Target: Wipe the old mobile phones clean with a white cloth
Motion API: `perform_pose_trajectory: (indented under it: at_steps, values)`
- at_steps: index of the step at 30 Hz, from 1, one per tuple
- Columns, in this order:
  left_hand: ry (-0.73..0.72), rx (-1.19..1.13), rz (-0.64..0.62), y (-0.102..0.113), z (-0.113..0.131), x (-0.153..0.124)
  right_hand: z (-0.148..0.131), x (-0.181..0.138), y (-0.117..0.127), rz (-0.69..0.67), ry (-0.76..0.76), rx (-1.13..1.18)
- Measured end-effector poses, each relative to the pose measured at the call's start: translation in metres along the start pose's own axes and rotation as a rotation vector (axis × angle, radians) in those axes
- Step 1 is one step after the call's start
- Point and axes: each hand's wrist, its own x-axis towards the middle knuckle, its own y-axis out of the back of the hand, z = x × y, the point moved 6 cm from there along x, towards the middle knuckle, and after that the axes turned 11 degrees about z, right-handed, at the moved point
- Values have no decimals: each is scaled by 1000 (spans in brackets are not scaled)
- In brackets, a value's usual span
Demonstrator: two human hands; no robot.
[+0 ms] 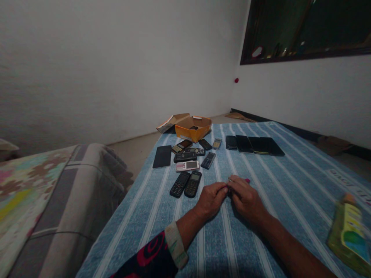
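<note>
My left hand (211, 199) and my right hand (247, 196) meet over the blue striped cloth, fingertips pinched together. What lies between them is mostly hidden; a small pinkish-red bit (247, 180) peeks out beyond my right fingers. Just left of my left hand are two dark keypad phones, one with a grey screen (193, 184) and one black (180, 184). Behind them lie a white and pink phone (188, 166), a black keypad phone (185, 157) and a slim dark keypad phone (208, 160).
An orange cardboard box (193, 133) with its lid open stands at the far end. Several dark smartphones (245, 143) lie in a row at the right, and a black tablet-like slab (162, 156) at the left. A yellow-green bottle (348, 235) is near the right edge.
</note>
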Motion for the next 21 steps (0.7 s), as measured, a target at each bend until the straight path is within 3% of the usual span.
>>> perform_pose_trajectory:
  at_steps: [13,21]
  values:
    - [22,-5,8,0,-1,0,-12,7,-2,-80,82,-7]
    - [38,47,-1,1,3,1,4,8,8,-45,62,-89]
